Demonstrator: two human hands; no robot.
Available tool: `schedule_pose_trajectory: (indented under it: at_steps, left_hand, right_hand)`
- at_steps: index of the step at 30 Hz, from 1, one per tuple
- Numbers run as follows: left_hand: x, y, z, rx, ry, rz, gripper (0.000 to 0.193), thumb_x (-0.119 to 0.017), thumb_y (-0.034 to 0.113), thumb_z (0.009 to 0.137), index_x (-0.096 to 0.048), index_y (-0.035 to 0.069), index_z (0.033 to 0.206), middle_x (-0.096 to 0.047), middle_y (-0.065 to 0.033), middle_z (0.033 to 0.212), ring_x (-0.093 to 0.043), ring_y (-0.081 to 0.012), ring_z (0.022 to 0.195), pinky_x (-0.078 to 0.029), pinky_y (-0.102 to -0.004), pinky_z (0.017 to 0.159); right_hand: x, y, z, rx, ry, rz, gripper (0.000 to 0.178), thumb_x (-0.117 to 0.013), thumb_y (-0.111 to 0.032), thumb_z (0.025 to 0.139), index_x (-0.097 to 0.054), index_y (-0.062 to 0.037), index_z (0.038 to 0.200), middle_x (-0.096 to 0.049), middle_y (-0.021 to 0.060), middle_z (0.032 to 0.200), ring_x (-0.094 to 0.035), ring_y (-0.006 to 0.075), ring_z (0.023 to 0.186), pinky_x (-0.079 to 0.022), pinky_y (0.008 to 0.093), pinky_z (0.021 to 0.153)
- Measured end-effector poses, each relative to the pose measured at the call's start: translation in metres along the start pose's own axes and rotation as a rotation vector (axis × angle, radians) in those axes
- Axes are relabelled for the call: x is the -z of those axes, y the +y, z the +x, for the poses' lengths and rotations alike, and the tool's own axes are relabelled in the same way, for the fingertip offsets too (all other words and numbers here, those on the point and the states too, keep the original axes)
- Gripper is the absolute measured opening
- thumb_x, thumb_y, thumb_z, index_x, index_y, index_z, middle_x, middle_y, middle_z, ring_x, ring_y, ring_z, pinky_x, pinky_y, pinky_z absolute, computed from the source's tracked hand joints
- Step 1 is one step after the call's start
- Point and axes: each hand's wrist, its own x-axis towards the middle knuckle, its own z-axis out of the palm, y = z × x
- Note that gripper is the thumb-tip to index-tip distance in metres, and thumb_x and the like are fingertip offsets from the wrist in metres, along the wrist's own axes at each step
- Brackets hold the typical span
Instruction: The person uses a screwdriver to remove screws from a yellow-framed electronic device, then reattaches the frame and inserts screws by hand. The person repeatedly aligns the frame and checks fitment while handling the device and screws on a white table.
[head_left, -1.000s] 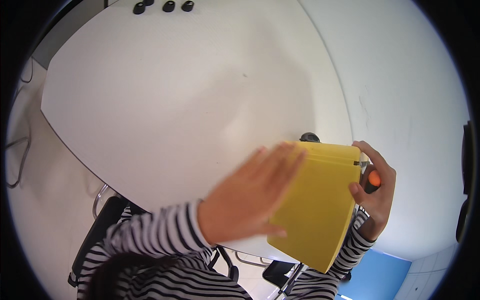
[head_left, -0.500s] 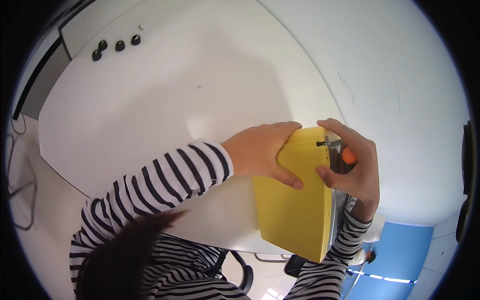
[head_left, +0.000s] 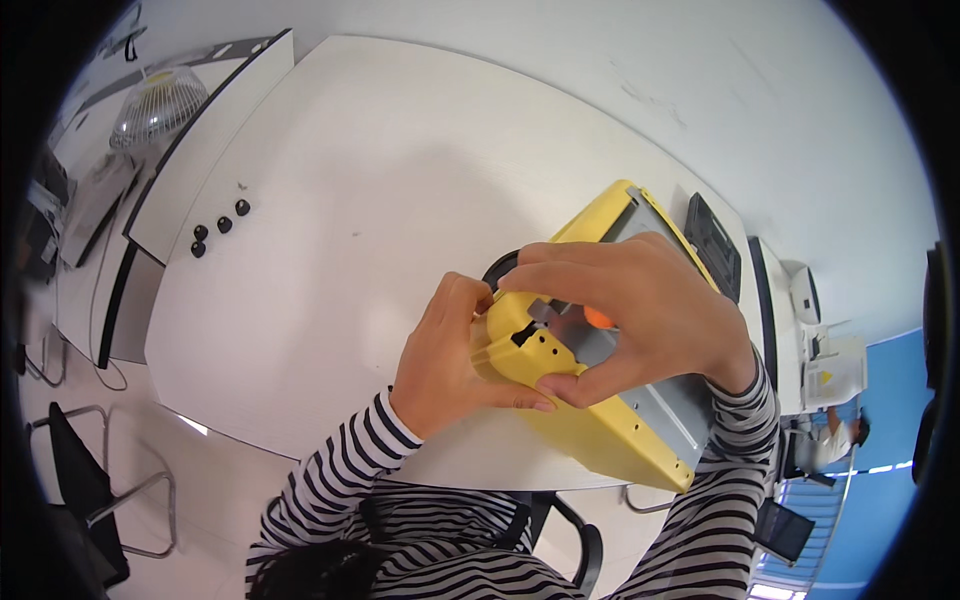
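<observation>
A yellow case [head_left: 600, 420] with a grey panel [head_left: 680, 410] stands tilted over the right front part of the table. My left hand [head_left: 440, 350] is closed round its left end, the thumb pressed along the lower side. Over that same end arches my right hand [head_left: 660, 320], its fingertips and thumb gripping the edges. Beneath the right palm shows a round orange part [head_left: 598, 318], partly covered. Close to my left fingertips is a grey metal piece [head_left: 541, 312] by a dark slot. A black curved part [head_left: 500, 268] peeks out behind the case.
Several small black caps [head_left: 224, 224] lie on the white table [head_left: 330, 150] at the far left. Past the case lies a flat black device [head_left: 712, 245] near the wall. A chair [head_left: 90, 480] stands at left; a person [head_left: 832, 440] is at the far right.
The case has turned, so its grey panel now faces up more and its left end points toward me. My left hand has shifted to that end. The view has swung, showing more of the room.
</observation>
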Motion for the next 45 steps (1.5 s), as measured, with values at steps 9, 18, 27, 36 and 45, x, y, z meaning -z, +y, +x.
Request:
schedule_pose_trajectory:
  at_steps: [9, 18, 27, 36, 45]
  left_hand:
    - [-0.018, 0.011, -0.012, 0.095, 0.124, -0.26, 0.079, -0.088, 0.029, 0.042, -0.04, 0.002, 0.099, -0.047, -0.0068, 0.092, -0.049, -0.0155, 0.085, -0.042, -0.0282, 0.074]
    - [-0.02, 0.01, -0.016, 0.04, 0.115, -0.192, 0.079, -0.088, 0.023, 0.043, -0.038, 0.003, 0.101, -0.048, -0.0054, 0.094, -0.053, -0.0146, 0.085, -0.045, -0.0277, 0.074]
    - [-0.032, 0.013, -0.031, -0.04, 0.145, 0.067, 0.073, -0.087, 0.037, 0.042, -0.046, 0.002, 0.091, -0.051, -0.0049, 0.08, -0.054, -0.0144, 0.071, -0.045, -0.0259, 0.063]
    - [-0.033, 0.016, -0.047, -0.354, 0.188, 0.453, 0.09, -0.076, 0.059, 0.05, -0.045, -0.006, 0.103, -0.056, -0.0059, 0.074, -0.059, -0.0151, 0.066, -0.048, -0.0242, 0.059]
    - [-0.029, 0.037, -0.041, -0.463, 0.265, 0.422, 0.092, -0.066, 0.069, 0.052, -0.047, -0.002, 0.107, -0.047, -0.0205, 0.109, -0.046, -0.0346, 0.106, -0.038, -0.0446, 0.089]
  right_hand:
    - [0.0, -0.003, -0.047, 0.133, 0.309, -0.145, 0.053, -0.069, -0.039, 0.064, -0.057, -0.0029, 0.101, -0.058, 0.0079, 0.092, -0.059, 0.0189, 0.065, -0.045, 0.0272, 0.051]
    - [-0.032, -0.04, -0.204, -0.497, 0.808, -0.208, 0.08, -0.081, -0.046, 0.04, -0.059, 0.0012, 0.101, -0.062, 0.0149, 0.095, -0.062, 0.0176, 0.067, -0.048, 0.0241, 0.052]
    - [-0.15, -0.049, -0.184, -0.952, 1.069, 0.303, 0.075, -0.083, -0.026, 0.051, -0.052, 0.0075, 0.11, -0.063, 0.0071, 0.076, -0.043, 0.0051, 0.041, -0.034, 0.0157, 0.039]
    - [-0.158, -0.04, -0.189, -0.935, 1.154, 0.19, 0.062, -0.08, -0.018, 0.056, -0.055, 0.0083, 0.106, -0.063, 0.012, 0.082, -0.051, 0.0064, 0.048, -0.039, 0.0162, 0.041]
    - [-0.163, -0.041, -0.193, -0.913, 1.282, 0.031, 0.064, -0.081, -0.03, 0.054, -0.057, 0.0033, 0.104, -0.061, 0.0154, 0.096, -0.049, 0.0074, 0.047, -0.04, 0.0163, 0.04]
